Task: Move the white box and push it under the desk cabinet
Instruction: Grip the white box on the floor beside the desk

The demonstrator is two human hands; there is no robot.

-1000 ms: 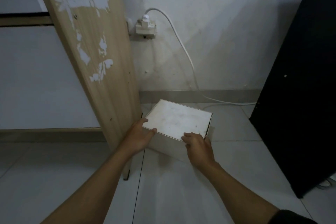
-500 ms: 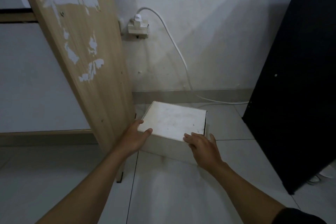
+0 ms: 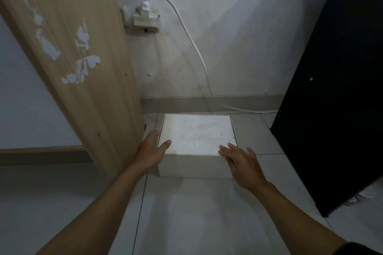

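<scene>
The white box (image 3: 198,133) sits flat on the tiled floor (image 3: 186,213), just right of the wooden desk panel (image 3: 83,68) and near the wall; the left hand (image 3: 151,152) lies open against its near-left corner; the right hand (image 3: 242,163) rests open, fingers spread, on its near-right corner.

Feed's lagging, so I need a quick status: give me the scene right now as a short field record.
box: white box flat on the tiled floor, close to the back wall
left hand: at the box's near left corner, thumb on the lid
right hand: open, fingers spread over the near right corner
left of box: wooden panel
right of box: black cabinet
behind box: white cable running from a wall socket
</scene>
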